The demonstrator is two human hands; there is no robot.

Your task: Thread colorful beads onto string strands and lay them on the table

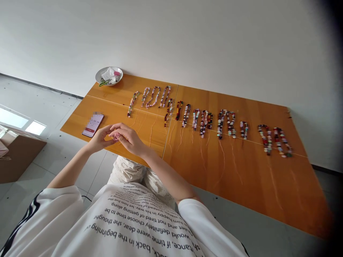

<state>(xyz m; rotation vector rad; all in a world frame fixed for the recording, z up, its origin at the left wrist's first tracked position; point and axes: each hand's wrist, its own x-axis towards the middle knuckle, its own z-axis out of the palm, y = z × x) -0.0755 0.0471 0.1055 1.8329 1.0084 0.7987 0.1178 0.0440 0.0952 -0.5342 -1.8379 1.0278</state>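
My left hand and my right hand meet over the near left part of the table. Between their fingers sits a small looped coil of pink cord. The left thumb and fingers curl around it from one side, and the right fingers close over it from the other. Parts of the coil are hidden by the fingers. Just beyond my left hand lies a phone with a timer on its lit screen. Farther right, folded strands of colourful beads lie in a row, with loose thread tails pointing towards me.
A white bowl holding plastic bags and a green-handled tool stands at the far left corner. The orange wooden table has seams between its panels and backs onto a pale wall. On the floor at left is a cardboard box.
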